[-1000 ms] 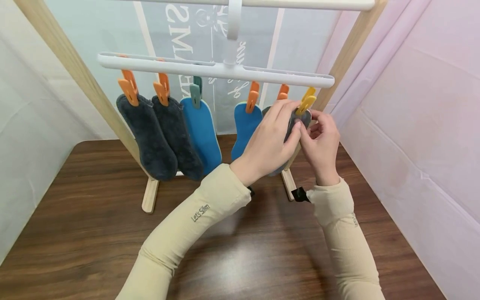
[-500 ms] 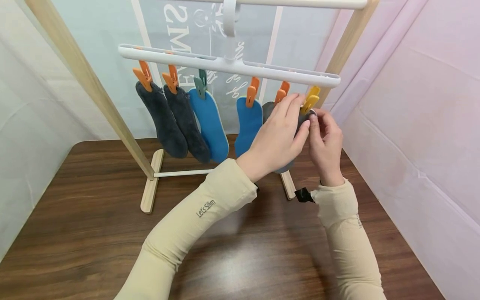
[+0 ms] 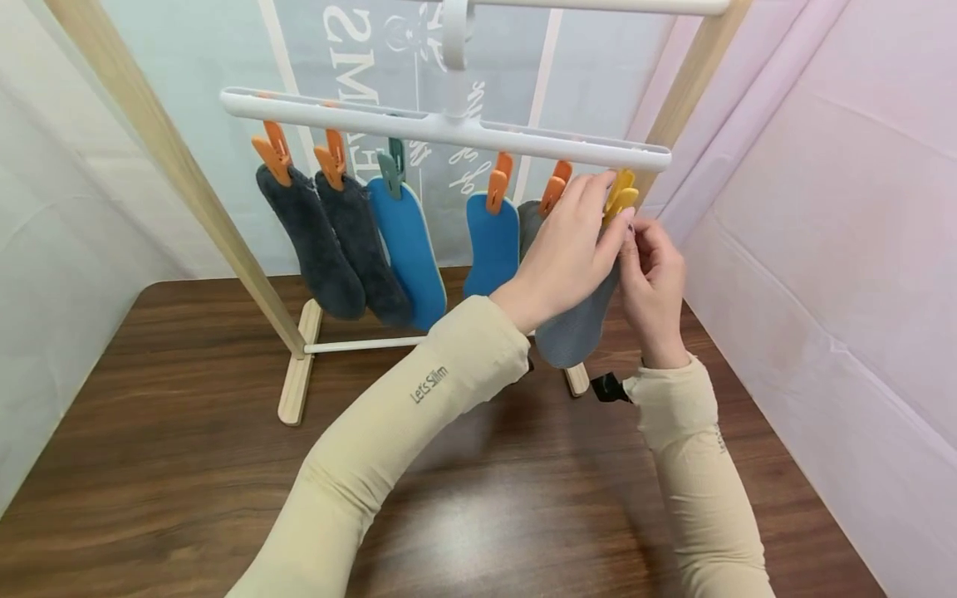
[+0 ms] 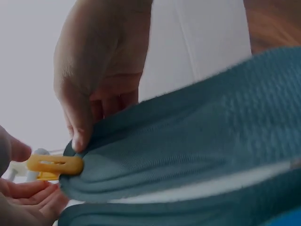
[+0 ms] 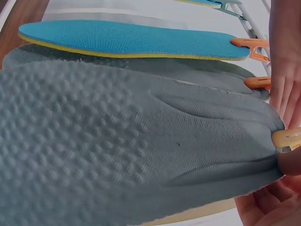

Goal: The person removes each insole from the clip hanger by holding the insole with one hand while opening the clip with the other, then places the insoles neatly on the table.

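A grey insole hangs from a yellow clip at the right end of a white hanger. My right hand pinches the insole's upper edge beside the clip. My left hand is at the yellow clip, thumb on one side and fingers on the other, and covers part of the insole in the head view. In the left wrist view the clip still sits on the insole end. A second grey insole hangs just behind, on an orange clip.
Two dark fuzzy insoles and blue insoles hang further left on orange and green clips. A wooden stand carries the hanger over a brown table. White cloth walls rise at the sides.
The hanger swung and tilted between frames. My left thumb has moved up from the insole to the yellow clip. My right hand keeps hold of the insole's edge and has barely moved.
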Demonstrator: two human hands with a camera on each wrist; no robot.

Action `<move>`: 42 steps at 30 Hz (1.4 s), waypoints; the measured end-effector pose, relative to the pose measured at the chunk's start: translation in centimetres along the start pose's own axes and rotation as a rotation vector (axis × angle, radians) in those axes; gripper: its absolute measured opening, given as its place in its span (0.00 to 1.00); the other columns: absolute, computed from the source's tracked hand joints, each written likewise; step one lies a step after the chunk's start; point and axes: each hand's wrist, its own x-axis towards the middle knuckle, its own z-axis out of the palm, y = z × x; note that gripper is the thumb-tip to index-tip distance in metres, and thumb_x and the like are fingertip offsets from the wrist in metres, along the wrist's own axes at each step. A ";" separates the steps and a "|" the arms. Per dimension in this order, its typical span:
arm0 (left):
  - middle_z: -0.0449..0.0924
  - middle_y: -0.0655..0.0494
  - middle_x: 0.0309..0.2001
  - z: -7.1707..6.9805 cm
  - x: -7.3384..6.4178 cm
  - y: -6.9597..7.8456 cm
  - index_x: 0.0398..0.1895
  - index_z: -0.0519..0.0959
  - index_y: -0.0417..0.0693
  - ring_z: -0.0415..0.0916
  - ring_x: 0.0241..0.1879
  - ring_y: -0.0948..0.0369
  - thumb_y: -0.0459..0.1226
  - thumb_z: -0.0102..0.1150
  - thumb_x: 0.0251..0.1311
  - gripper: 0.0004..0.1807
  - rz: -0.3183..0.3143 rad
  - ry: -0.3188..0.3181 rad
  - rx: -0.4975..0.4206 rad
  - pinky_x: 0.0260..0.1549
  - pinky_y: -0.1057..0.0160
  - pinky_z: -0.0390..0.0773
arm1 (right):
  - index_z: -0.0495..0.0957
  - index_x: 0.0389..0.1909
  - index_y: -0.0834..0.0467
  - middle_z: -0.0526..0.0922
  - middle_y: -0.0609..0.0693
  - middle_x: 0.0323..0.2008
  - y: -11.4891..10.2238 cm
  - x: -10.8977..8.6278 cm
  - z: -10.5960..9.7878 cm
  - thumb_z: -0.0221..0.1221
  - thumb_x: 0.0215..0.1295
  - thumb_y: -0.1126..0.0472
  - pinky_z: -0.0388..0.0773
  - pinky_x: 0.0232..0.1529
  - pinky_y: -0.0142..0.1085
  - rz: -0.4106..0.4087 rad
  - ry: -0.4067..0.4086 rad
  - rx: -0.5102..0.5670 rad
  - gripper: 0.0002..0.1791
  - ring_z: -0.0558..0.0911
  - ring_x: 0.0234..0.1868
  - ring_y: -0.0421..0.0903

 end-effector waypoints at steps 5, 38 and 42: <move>0.75 0.49 0.54 0.6 0.6 -0.1 0.62 0.70 0.40 0.74 0.51 0.61 0.40 0.47 0.71 0.21 -0.090 0.081 -0.167 0.50 0.77 0.71 | 0.78 0.42 0.67 0.81 0.37 0.34 0.0 -0.2 0.1 0.53 0.70 0.66 0.75 0.35 0.24 0.046 -0.009 0.079 0.09 0.80 0.34 0.34; 0.86 0.50 0.41 2.5 0.7 0.0 0.47 0.84 0.40 0.83 0.38 0.63 0.37 0.64 0.59 0.14 -0.129 0.418 -0.364 0.37 0.76 0.76 | 0.80 0.39 0.51 0.84 0.35 0.31 -0.1 -2.0 -1.2 0.56 0.67 0.66 0.76 0.32 0.24 0.205 -0.062 0.128 0.08 0.81 0.31 0.32; 0.83 0.48 0.48 2.5 0.7 0.2 0.55 0.79 0.39 0.81 0.45 0.60 0.38 0.63 0.61 0.20 -0.110 0.347 -0.360 0.43 0.77 0.75 | 0.81 0.39 0.50 0.84 0.35 0.30 0.2 -2.5 -1.4 0.57 0.67 0.65 0.75 0.32 0.24 0.239 -0.046 0.117 0.07 0.80 0.30 0.32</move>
